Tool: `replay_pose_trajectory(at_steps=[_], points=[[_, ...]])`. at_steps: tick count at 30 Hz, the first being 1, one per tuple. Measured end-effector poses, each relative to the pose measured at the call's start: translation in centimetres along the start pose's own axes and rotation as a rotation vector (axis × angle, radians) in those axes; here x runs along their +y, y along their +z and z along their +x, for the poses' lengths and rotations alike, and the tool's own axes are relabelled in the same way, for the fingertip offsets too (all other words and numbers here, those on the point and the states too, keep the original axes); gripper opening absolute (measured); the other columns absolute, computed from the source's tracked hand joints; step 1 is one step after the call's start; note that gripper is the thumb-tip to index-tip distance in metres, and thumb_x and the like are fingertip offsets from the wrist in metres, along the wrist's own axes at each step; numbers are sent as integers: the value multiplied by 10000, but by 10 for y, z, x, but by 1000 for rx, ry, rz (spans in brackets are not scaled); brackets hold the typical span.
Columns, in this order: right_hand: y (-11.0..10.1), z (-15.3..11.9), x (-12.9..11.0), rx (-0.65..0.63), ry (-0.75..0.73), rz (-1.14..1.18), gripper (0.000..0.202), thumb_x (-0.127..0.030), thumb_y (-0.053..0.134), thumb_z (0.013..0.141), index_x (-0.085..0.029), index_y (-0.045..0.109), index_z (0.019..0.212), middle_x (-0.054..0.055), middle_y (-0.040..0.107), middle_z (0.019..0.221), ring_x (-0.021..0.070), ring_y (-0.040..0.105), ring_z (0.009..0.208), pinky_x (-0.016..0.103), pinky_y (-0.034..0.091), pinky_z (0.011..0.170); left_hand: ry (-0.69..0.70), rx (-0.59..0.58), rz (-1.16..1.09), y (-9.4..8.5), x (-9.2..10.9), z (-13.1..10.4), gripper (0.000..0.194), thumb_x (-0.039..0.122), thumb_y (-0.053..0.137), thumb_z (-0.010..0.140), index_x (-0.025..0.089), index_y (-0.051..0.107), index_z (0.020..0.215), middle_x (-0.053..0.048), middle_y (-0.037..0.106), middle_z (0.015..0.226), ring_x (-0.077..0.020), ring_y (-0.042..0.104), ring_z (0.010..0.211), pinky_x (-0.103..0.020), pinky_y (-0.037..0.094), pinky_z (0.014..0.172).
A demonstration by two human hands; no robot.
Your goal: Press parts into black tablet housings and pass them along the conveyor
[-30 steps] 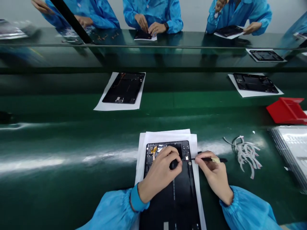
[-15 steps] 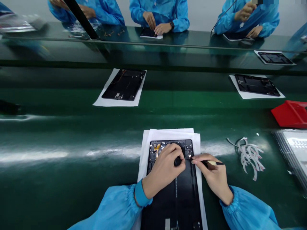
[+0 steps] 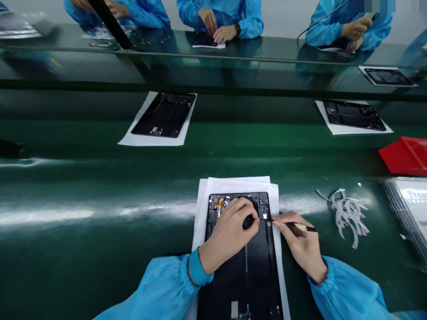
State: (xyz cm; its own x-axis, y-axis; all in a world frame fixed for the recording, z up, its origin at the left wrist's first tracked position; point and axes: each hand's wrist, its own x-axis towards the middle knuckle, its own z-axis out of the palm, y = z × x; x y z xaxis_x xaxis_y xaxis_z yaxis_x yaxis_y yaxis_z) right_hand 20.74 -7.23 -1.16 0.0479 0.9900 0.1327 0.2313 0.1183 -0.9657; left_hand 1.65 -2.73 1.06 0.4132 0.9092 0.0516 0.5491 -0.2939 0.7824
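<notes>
An opened tablet (image 3: 247,266) lies lengthwise in front of me on white sheets (image 3: 240,182), its dark inside facing up. My left hand (image 3: 230,235) rests over its upper part, with fingers curled round a small black rounded object (image 3: 248,222) whose kind I cannot make out. Beneath that hand, part of the orange flex cable (image 3: 219,203) is covered. At the tablet's upper right edge my right hand (image 3: 302,242) pinches a slim black tool with a cream patch (image 3: 302,226). A small white square part (image 3: 265,216) shows just left of its fingertips.
Two more opened tablets (image 3: 163,114) (image 3: 355,115) lie on paper farther back. To the right are a heap of white strips (image 3: 350,215), a red bin (image 3: 408,155) and stacked clear trays (image 3: 412,209). Co-workers in blue sleeves (image 3: 250,18) work across the glossy green table (image 3: 100,186).
My right hand has shifted slightly right, away from the white square part, which shows more fully. My left hand keeps its grip. The left rear tablet sits farther left in view.
</notes>
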Motion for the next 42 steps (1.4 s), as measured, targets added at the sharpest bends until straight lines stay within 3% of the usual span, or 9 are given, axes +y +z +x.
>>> replay_pose_trajectory(at_steps=[12,19,23,28,31,33,36,38,42], points=[[0,-1,-4,80,-18,-17,87,-137,675,837,-217,673,801,27,720,814,192,690,784,315,562,698,-28,-16,-17,-3,2,1,74,140,575,859,209,594,878,-24,602,932,-209,571,912,-374,452,820],[2,-1,-4,52,2,-16,65,-169,672,840,-213,675,793,34,717,812,200,685,791,331,555,719,-54,-12,-44,-3,5,3,112,95,600,811,207,592,812,-2,605,865,-190,575,844,-344,455,782],[1,2,-7,147,47,-27,63,-226,696,826,-201,663,778,32,697,785,194,672,766,308,547,683,-43,4,-28,-1,5,4,119,89,615,795,204,591,812,-4,614,864,-194,580,854,-349,455,801],[-9,8,-8,195,55,11,259,-358,517,957,-191,627,792,49,672,857,192,649,846,336,511,788,-50,4,-132,-23,4,-7,113,173,566,882,220,616,972,-25,626,960,-180,593,895,-323,487,811],[-9,13,-19,115,41,-19,398,-365,364,1015,-188,597,745,56,648,869,174,630,819,322,493,778,-120,84,-111,-38,1,-29,112,234,528,924,231,617,991,-39,631,1001,-192,600,933,-341,495,837],[-1,17,-32,-35,17,-169,343,-322,373,1010,-190,611,803,50,632,840,165,616,777,291,484,717,-157,106,-98,-42,0,-49,114,252,529,927,241,622,990,-48,635,1026,-206,605,967,-353,501,853],[20,23,-47,-298,-92,-510,188,-198,438,961,-203,615,1024,51,618,932,176,621,811,282,475,696,-189,72,-108,-36,2,-80,114,245,533,921,249,637,968,-53,640,1029,-213,617,986,-352,509,863],[34,27,-49,-396,-142,-739,230,-157,498,913,-216,583,1119,53,596,1019,180,629,804,280,468,657,-201,39,-139,-29,6,-98,126,238,522,924,246,642,963,-57,641,1020,-207,624,974,-342,510,867],[49,38,-44,-488,-157,-888,103,-169,558,887,-228,573,969,12,567,946,152,614,714,250,438,576,-235,-26,-256,-17,22,-117,135,228,518,920,234,649,953,-59,650,1006,-196,625,956,-313,498,874]])
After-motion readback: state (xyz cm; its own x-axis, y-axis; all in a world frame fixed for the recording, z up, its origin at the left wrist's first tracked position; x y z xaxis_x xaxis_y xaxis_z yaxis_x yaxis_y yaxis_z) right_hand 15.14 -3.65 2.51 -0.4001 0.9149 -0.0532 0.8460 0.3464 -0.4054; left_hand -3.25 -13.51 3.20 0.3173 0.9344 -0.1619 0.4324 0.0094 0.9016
